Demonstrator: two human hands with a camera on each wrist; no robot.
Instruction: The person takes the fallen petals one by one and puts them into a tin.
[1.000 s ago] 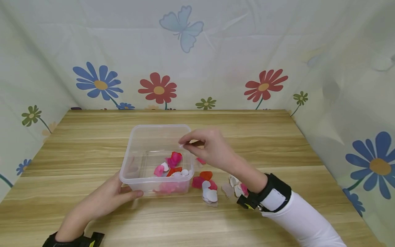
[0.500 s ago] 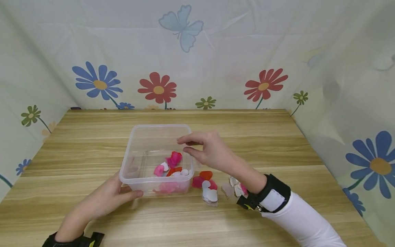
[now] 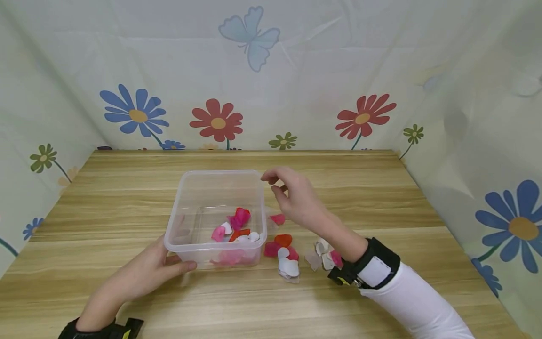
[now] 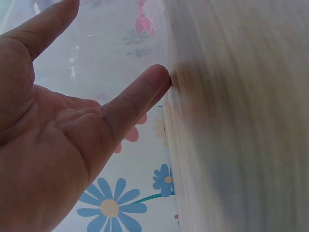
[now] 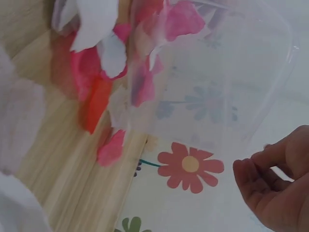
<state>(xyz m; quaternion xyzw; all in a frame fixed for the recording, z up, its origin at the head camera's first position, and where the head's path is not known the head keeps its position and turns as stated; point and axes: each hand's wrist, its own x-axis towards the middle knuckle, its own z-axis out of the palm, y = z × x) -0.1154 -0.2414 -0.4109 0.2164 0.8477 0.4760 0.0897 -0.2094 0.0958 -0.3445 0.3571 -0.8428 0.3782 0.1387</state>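
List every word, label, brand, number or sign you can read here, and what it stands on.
None is readable anywhere.
Yellow marks on the black wrist straps: too small to read.
Clear box and petals: no lettering visible.
Backdrop: printed flowers and butterfly, no text visible.

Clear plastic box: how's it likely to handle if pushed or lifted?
Probably light for its size: the clear plastic box has thin-looking, see-through walls and shows just loose petal-like pieces inside. Pushed, it would likely slide rather than tip, given its broad base on the wooden table. Tilted far, it may spill, since the top is open.
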